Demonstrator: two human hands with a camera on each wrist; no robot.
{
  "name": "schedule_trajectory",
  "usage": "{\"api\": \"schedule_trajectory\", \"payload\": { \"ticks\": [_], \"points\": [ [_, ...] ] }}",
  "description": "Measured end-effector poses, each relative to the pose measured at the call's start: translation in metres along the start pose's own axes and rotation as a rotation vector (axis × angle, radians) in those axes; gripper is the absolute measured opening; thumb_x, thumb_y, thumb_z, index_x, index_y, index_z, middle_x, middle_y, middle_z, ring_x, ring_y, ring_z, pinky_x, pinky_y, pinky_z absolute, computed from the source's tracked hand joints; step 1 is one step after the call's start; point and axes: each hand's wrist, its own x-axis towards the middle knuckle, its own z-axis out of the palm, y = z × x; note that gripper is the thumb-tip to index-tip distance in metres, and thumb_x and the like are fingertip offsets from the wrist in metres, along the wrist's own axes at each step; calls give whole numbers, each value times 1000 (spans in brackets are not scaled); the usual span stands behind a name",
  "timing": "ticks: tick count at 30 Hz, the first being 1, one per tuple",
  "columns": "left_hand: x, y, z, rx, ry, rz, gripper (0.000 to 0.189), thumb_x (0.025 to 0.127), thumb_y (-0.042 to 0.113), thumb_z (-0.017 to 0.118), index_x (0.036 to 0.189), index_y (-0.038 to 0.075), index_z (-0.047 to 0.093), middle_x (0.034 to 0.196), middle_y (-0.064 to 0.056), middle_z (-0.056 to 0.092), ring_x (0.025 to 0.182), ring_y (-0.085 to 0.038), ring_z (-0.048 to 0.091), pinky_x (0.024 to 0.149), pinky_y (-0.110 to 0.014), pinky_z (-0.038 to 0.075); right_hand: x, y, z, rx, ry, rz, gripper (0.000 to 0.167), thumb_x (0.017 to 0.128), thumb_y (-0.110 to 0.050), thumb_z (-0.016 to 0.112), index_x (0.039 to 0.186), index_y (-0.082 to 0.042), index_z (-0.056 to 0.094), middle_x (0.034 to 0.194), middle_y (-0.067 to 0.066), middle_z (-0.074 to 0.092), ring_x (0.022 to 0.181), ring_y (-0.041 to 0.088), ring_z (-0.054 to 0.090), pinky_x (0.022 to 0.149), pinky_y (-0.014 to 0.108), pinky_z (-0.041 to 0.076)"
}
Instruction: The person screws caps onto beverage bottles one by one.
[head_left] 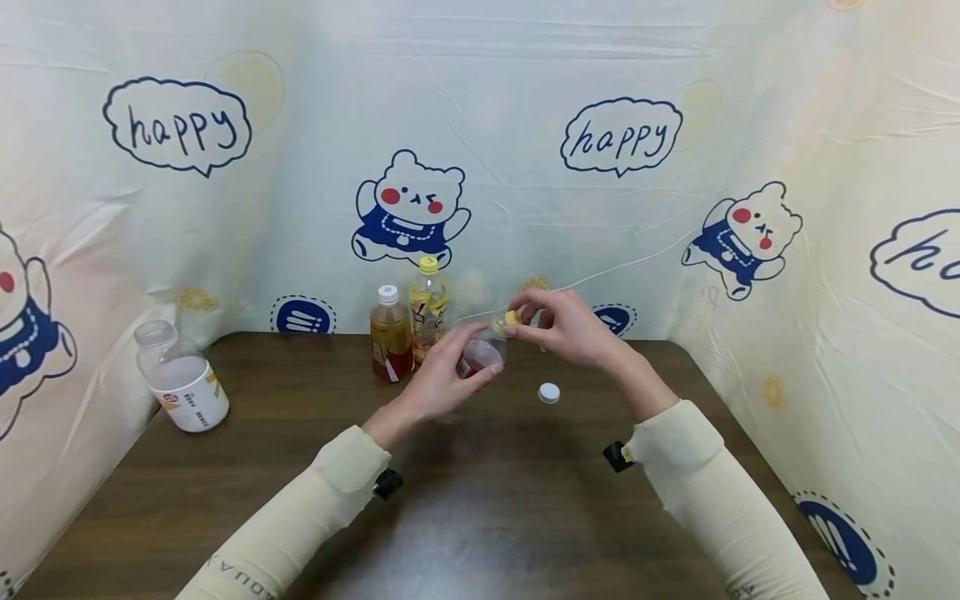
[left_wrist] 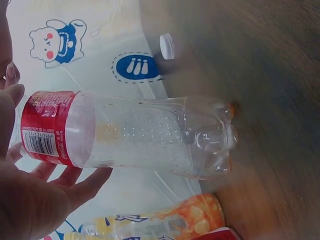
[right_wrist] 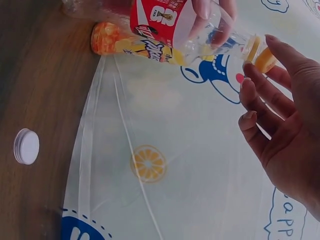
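Observation:
My left hand [head_left: 447, 372] grips a clear plastic soda bottle [left_wrist: 145, 132] around its red label [left_wrist: 47, 127]. The bottle stands upright on the table, with droplets on its inner wall and no drink visible inside. At its mouth, my right hand [head_left: 566, 327] pinches a yellow bottle cap [right_wrist: 266, 60] between thumb and index finger. In the right wrist view the cap sits tilted right at the yellow-ringed neck [right_wrist: 253, 48]. The other right fingers are loosely bent below the cap.
Behind the left hand stand a white-capped bottle of reddish-brown drink [head_left: 391, 337] and a yellow-capped juice bottle [head_left: 428, 308]. A white lid [head_left: 549, 392] lies to the right on the dark wooden table [head_left: 480, 517]. An uncapped clear jar [head_left: 182, 379] stands at the left edge.

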Motion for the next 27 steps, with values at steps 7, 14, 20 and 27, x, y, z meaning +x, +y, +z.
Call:
{"api": "schedule_trajectory", "payload": {
  "ticks": [7,14,20,27],
  "points": [
    [-1,2,3,7,-25,9,66,94,41,74,151,26,45,148,-5,49,128,-27,53,99,-50,54,-1,-1,-4,19,-39,5,29,92,-31,79,117,-17,72,93,0,67,57,20,61,55,34,53],
    [-1,6,3,-7,-59,37,66,93,41,75,151,25,46,149,-5,50,127,-24,54,98,-48,55,-3,-3,-10,33,-106,36,30,92,-30,79,118,-18,73,94,0,66,58,23,60,54,33,51],
    [-1,8,6,-17,-58,22,64,93,43,75,149,28,47,147,-3,51,121,-22,58,94,-45,57,-4,-5,-13,21,-139,24,32,93,-29,78,121,-15,73,93,0,67,60,28,62,55,34,51],
    [1,8,10,-67,-27,1,57,94,42,73,145,29,51,141,0,56,114,-19,60,88,-38,59,-1,-8,-20,-48,-175,-16,30,92,-26,79,120,-16,75,96,-4,70,72,23,62,65,34,55]
  ]
}}
